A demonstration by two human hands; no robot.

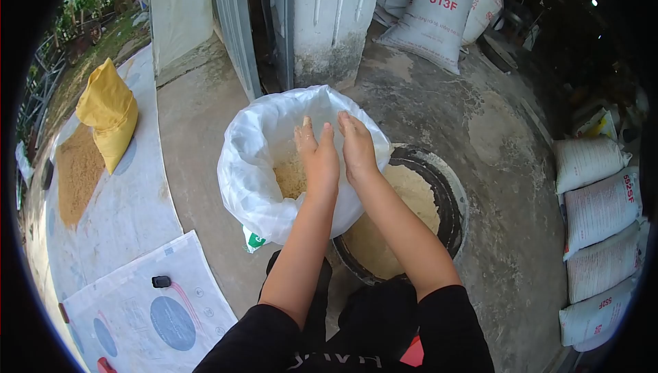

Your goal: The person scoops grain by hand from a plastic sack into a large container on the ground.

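Both my hands are raised over the open mouth of a white plastic sack (pixel 240 188), whose rim is folded outward. Inside the sack lies pale, crumbly material (pixel 291 176). My left hand (pixel 319 157) has its fingers apart, with bits of the material stuck on the fingertips. Close beside it, palm turned inward, my right hand (pixel 358 147) has its fingers stretched out. Nothing shows between the two hands. A round black tub (pixel 449 198) of pale powder (pixel 404 202) stands just right of the sack, partly hidden behind my right forearm.
A yellow sack (pixel 113 116) stands by a heap of brown grain (pixel 79 174) on a sheet at left. Full white sacks (pixel 432 17) sit at the top, and several more (pixel 596 215) lie along the right. A door frame (pixel 274 30) rises beyond the open sack.
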